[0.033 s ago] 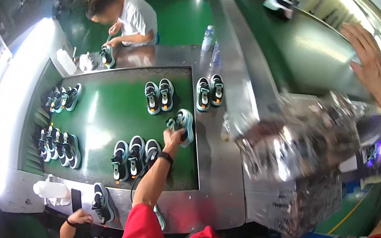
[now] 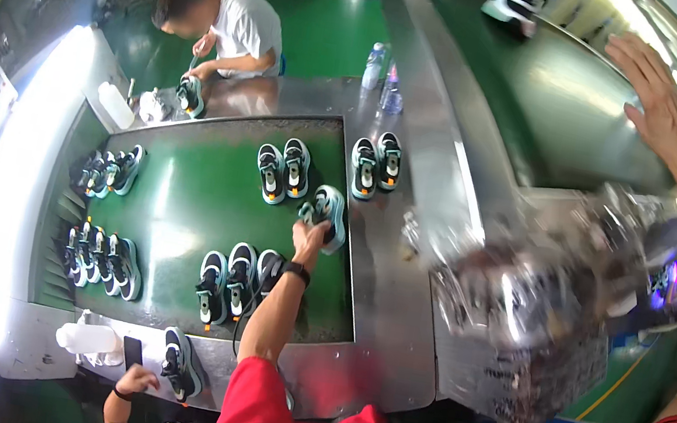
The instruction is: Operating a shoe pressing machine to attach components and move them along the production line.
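One shoe (image 2: 331,207) clasped in your left hand (image 2: 309,237); right hand (image 2: 661,112) spread, empty; a slack hold could drop it.

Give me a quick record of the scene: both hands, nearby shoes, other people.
Left hand: gripping a shoe
Right hand: raised, open, empty
Green belt: holds several more shoes
Metal edge: shoe pair, two bottles
Right side: shiny plastic wrap
Far side: co-worker bent over another shoe
Lower left: another person's hand
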`<state>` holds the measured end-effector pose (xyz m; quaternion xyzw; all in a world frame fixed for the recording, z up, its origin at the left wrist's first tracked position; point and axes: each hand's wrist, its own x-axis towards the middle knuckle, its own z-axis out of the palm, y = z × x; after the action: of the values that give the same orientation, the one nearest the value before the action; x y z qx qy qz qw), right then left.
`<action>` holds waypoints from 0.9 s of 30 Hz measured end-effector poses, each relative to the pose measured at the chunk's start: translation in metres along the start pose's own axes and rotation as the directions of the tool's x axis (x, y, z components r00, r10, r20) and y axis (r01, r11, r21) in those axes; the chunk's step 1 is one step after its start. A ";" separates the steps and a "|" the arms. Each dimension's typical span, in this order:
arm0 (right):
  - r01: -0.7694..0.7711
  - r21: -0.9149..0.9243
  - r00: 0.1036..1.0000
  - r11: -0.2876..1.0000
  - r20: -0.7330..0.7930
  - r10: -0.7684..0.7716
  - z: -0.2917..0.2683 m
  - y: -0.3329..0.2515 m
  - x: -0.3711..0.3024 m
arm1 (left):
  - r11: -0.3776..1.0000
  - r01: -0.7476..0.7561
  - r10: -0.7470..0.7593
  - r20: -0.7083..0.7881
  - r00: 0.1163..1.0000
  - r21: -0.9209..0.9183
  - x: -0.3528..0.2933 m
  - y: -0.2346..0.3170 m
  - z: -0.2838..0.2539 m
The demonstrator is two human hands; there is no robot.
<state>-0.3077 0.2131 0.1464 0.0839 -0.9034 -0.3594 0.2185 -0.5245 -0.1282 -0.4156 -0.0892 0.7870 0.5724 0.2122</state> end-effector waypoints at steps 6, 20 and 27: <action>0.137 -0.060 0.990 0.989 0.031 -0.135 0.092 -0.020 0.140 | 0.729 -0.559 0.623 -0.045 0.781 0.396 0.132 -0.001 0.066; -0.229 -0.026 0.807 0.973 0.554 0.205 0.098 0.008 0.144 | 0.857 -0.470 0.433 0.197 0.879 0.213 0.092 -0.027 0.073; -0.484 0.115 0.864 0.867 0.222 0.453 0.017 0.025 0.012 | 0.975 -0.150 0.222 0.654 0.723 -0.165 -0.201 -0.022 0.038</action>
<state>-0.3262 0.2375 0.1566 -0.1548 -0.9398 -0.2248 0.2057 -0.3275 -0.1202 -0.3571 0.1908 0.6337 0.6231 0.4168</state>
